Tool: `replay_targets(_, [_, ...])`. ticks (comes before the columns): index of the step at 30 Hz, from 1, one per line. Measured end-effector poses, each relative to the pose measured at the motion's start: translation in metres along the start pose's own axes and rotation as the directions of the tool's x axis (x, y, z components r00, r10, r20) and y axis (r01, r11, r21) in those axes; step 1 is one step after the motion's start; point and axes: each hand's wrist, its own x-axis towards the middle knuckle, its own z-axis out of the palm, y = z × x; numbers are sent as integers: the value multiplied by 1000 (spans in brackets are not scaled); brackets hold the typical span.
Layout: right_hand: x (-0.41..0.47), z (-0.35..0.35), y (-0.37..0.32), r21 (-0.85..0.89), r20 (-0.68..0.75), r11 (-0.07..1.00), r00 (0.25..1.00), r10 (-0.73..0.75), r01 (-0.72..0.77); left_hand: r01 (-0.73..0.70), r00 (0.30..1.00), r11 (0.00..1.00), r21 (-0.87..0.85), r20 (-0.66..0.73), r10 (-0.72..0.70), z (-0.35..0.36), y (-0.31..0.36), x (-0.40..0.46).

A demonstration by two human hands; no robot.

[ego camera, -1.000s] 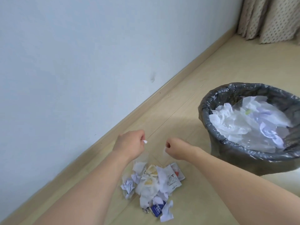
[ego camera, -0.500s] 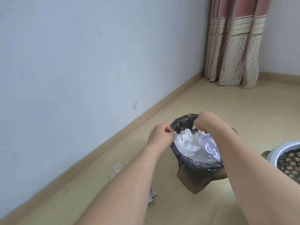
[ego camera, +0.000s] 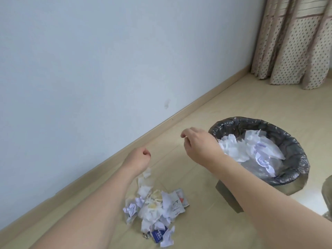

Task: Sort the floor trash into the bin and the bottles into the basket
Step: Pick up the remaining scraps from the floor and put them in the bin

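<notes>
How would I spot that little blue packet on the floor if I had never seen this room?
Find the bin lined with a black bag beside the wall. On the floor to its left lies a trash pile of crumpled white paper. At the pile's near edge sits the blue packet, the only dark blue piece, with white print.

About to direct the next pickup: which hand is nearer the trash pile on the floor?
Left. The left hand hovers just above the far edge of the trash pile. The right hand is farther off, beside the bin rim.
</notes>
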Motion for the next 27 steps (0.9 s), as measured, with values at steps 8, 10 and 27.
replay_targets(8, [-20, 146, -25, 62, 522, 995, 852, 32, -75, 161, 983, 986, 52, 84, -165, 9, -124, 16])
replay_targets(10, [-23, 175, -24, 70, 536, 988, 841, 79, -137, 133, 984, 988, 82, 109, -142, 18, -134, 28])
replay_targets(27, [-19, 312, -10, -2, 291, 992, 949, 120, -125, -467, 882, 854, 228, 191, 431, 82, -206, 175])
